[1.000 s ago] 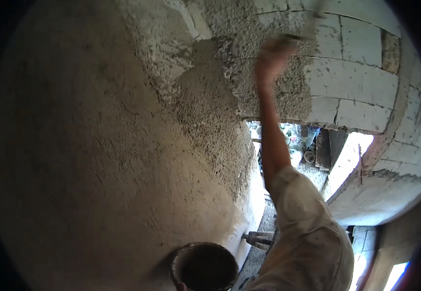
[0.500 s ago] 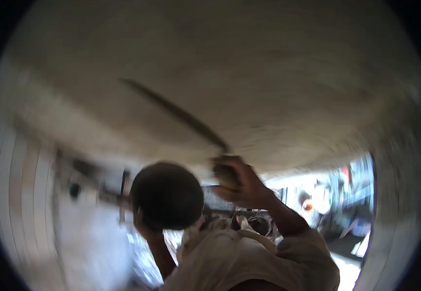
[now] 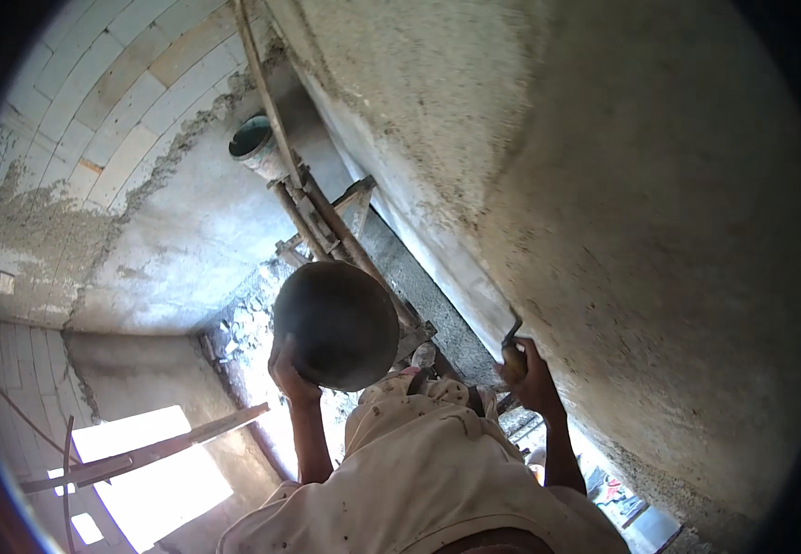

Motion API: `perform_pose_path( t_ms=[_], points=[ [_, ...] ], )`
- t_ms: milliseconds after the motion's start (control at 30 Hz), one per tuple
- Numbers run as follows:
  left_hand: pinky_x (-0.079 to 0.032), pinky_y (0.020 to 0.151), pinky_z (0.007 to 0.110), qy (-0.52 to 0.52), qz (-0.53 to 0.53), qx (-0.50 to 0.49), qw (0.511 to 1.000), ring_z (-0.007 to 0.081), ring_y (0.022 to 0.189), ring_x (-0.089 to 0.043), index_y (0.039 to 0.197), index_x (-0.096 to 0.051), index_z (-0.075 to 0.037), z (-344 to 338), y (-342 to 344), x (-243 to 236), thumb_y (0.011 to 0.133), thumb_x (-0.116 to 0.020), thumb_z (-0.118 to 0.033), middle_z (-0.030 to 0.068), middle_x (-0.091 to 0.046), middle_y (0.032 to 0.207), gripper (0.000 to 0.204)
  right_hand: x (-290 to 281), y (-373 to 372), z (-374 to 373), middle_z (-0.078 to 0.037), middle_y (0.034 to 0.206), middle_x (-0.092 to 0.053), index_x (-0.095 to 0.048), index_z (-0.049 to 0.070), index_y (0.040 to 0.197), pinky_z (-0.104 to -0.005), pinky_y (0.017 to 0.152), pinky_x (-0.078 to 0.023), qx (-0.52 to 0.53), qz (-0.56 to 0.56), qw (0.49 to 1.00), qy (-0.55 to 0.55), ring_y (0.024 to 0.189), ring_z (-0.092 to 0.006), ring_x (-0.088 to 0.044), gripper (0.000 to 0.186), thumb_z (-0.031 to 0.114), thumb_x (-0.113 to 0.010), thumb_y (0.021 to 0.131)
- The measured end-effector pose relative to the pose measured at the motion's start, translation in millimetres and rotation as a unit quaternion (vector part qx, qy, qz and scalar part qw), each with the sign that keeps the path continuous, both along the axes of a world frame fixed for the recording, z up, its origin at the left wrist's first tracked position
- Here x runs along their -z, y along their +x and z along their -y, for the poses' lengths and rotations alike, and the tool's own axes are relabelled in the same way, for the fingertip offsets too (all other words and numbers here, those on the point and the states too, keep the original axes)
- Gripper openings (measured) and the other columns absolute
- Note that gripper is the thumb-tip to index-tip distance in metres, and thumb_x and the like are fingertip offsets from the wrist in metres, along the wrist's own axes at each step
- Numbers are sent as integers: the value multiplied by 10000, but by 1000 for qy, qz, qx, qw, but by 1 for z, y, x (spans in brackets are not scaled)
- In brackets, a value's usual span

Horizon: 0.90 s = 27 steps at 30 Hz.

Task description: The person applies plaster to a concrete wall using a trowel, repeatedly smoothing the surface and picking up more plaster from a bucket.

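Note:
My left hand (image 3: 297, 371) is closed on the rim of a dark round mortar bowl (image 3: 337, 323), held out in front of my body. Shadow hides whatever the bowl contains. In my right hand (image 3: 539, 386) is a trowel, its wooden handle (image 3: 513, 360) wrapped by the fingers. Its bent metal neck (image 3: 515, 327) points up close to the plastered wall (image 3: 622, 240) at the right. The trowel's blade cannot be made out here. The wall is rough and lighter in its upper left part, smoother and darker further right.
Beyond the bowl, wooden scaffold poles (image 3: 336, 222) run along the wall. A bucket (image 3: 262, 152) stands at their far end. Lower left, a plank (image 3: 188, 436) crosses a bright window opening (image 3: 165, 499). Partly plastered block walls (image 3: 123, 102) rise on the left.
My view has swung, bringing the scaffold and bucket into sight. My right hand has moved right and down with the trowel, whose long blade showed earlier. The bowl stays in my left hand.

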<state>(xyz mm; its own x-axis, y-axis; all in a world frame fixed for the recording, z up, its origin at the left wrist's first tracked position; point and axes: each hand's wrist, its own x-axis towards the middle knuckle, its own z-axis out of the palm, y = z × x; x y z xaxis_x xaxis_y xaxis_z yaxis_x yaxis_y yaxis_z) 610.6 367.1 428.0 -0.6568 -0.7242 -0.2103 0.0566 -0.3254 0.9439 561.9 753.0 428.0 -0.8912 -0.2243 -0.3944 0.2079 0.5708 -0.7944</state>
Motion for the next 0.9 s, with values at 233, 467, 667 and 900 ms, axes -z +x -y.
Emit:
perform_pose_path(
  t_ms=[233,467,667,900],
  points=[
    [-514,945,392,29,3,-160,987,273,1065,-631,1219,-586,56,76,23,19,939,-578,-185,161,-627,1196,370,21,-114,79,-98,834,-597,-461,42,1214,-330,589,-493,-59,-39,995,-66,625,-162,-577,463,267,-704,890],
    [-475,936,328,-13,62,-307,950,213,1019,-634,1185,-617,91,105,3,-24,983,-477,-166,139,-667,1128,355,55,-189,177,-45,777,-552,-455,43,1211,-282,457,-428,-85,124,974,-171,518,-98,-510,445,243,-694,893],
    [-468,948,341,-68,75,-280,955,203,1080,-605,1287,-548,62,155,-3,-5,991,-459,-187,128,-621,1204,397,88,-273,258,-30,713,-529,-459,51,1207,-283,430,-429,-62,164,966,-189,476,-103,-491,434,232,-697,893],
    [-508,971,395,-158,124,-331,922,281,1090,-623,1208,-584,105,216,-54,-8,959,-516,-187,199,-616,1218,389,96,-385,344,-22,696,-525,-459,76,1192,-290,401,-404,6,201,960,-193,471,-107,-481,415,231,-702,893]
  ],
)
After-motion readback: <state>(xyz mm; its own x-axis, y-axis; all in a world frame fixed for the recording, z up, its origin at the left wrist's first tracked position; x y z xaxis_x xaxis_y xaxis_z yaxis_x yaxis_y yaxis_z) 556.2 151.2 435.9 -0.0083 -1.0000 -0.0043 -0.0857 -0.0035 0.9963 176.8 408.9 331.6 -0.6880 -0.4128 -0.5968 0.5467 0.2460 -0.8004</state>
